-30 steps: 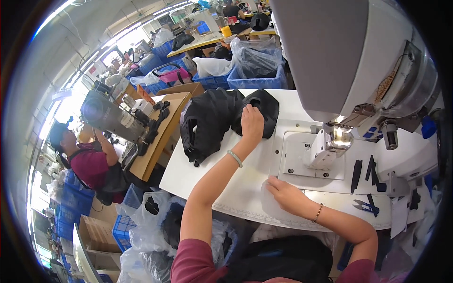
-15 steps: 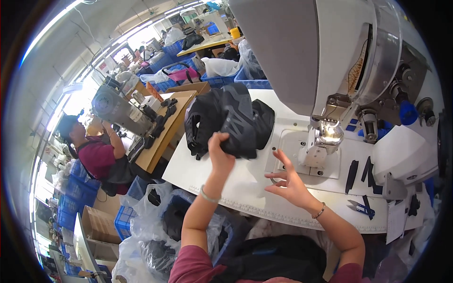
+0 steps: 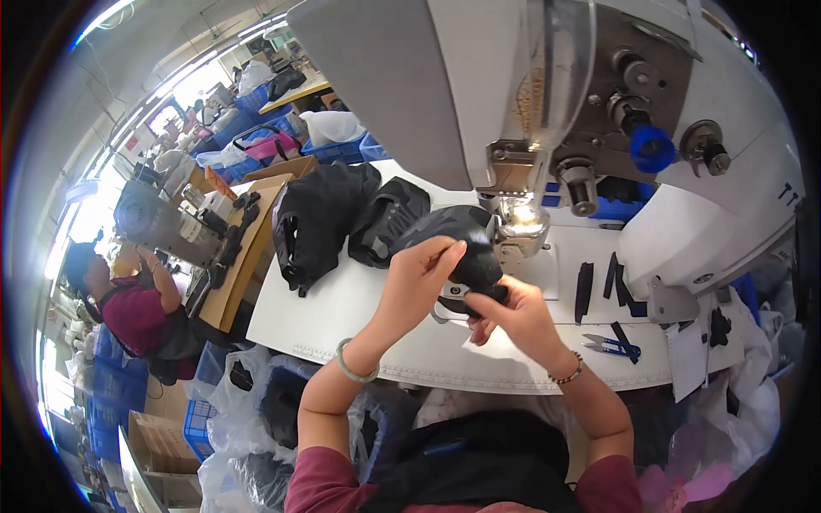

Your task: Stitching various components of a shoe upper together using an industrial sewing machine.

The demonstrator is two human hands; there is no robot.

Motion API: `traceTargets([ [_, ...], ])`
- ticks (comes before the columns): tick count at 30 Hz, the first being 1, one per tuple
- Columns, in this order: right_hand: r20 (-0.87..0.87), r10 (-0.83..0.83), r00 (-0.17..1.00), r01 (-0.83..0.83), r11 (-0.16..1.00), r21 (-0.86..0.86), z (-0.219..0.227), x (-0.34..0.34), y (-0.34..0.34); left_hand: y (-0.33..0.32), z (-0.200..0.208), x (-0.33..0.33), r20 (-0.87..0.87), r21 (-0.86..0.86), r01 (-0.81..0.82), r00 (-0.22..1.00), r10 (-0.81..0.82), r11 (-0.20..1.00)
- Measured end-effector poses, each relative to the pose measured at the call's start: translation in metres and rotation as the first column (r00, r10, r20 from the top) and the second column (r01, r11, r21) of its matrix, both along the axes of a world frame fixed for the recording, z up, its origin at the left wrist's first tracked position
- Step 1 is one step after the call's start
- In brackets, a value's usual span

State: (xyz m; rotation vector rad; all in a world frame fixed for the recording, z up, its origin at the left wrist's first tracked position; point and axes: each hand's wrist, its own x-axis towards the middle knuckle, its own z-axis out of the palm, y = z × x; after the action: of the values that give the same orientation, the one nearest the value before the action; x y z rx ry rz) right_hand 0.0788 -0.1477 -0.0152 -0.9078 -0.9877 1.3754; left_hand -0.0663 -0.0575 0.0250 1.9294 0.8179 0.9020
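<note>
Black shoe upper (image 3: 449, 226), held above the white worktable (image 3: 321, 316) near the sewing machine (image 3: 410, 94): the left hand (image 3: 417, 280) pinches its left side, the right hand (image 3: 522, 318) grips its near end, a paired hold that probably steadies the flexible piece. Blue snips (image 3: 609, 345) lie rightward, apparently for easy reach.
</note>
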Motion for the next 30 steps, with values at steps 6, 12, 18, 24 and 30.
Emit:
traceTargets([
  [6,-0.035,-0.124,0.992,0.125,0.99,0.059,0.017,0.032,0.013,0.03,-0.01,0.046,0.324,-0.141,0.023,0.946,0.024,0.99],
  [12,-0.03,-0.081,0.996,0.082,0.996,0.019,0.012,0.037,0.015,0.032,-0.007,0.047,0.278,-0.215,0.185,0.953,-0.121,0.959],
  [18,0.025,-0.074,0.997,0.076,0.994,-0.078,0.02,0.04,0.014,0.032,-0.012,0.051,0.314,-0.196,0.201,0.94,-0.133,0.96],
  [24,0.132,-0.134,0.982,0.139,0.99,-0.025,0.028,0.032,0.01,0.032,-0.02,0.054,0.465,-0.275,0.182,0.884,-0.035,0.944],
  [30,0.196,-0.213,0.957,0.212,0.977,0.026,0.026,0.029,0.011,0.034,-0.023,0.055,0.509,-0.279,0.196,0.86,-0.028,0.94],
])
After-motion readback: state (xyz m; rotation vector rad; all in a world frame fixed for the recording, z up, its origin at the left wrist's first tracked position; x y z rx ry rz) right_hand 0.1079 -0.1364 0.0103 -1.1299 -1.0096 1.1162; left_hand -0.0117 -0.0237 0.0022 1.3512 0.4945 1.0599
